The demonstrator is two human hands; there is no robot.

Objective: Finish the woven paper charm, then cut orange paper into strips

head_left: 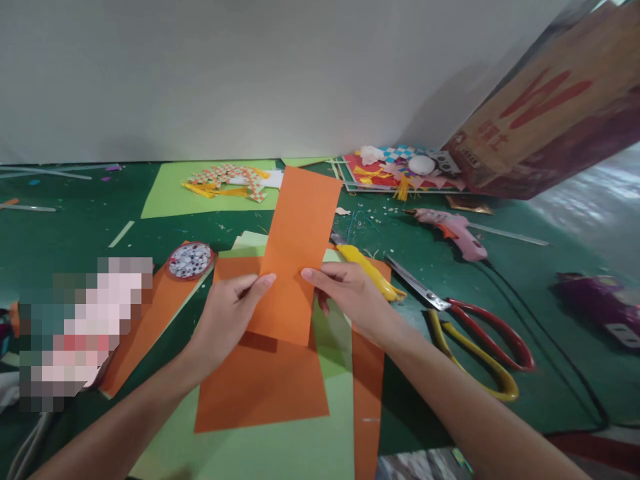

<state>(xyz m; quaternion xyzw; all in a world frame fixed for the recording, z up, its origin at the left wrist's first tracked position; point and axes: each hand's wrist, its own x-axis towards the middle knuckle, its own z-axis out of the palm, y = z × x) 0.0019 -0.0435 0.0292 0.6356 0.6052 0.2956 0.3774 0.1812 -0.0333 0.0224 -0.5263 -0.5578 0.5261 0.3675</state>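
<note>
Between my two hands an orange paper strip (303, 233) is held up, tilted over the table. My left hand (233, 303) pinches its left edge, thumb on top. On the opposite edge my right hand (345, 290) grips it the same way, with the fingers partly behind the paper. Beneath lie orange sheets (270, 393) and light green sheets (280, 453) in a loose stack. Just beyond my right hand rests a yellow-handled utility knife (370, 270), its blade end partly hidden. Scissors (440, 303) with one red and one yellow handle lie open to the right.
A pink glue gun (453, 230) with a black cord lies at right, before a brown paper bag (545, 107). At left are a round case of small beads (191, 260) and a pixelated object (95, 327). Woven paper pieces (230, 180) lie along the white wall (225, 80).
</note>
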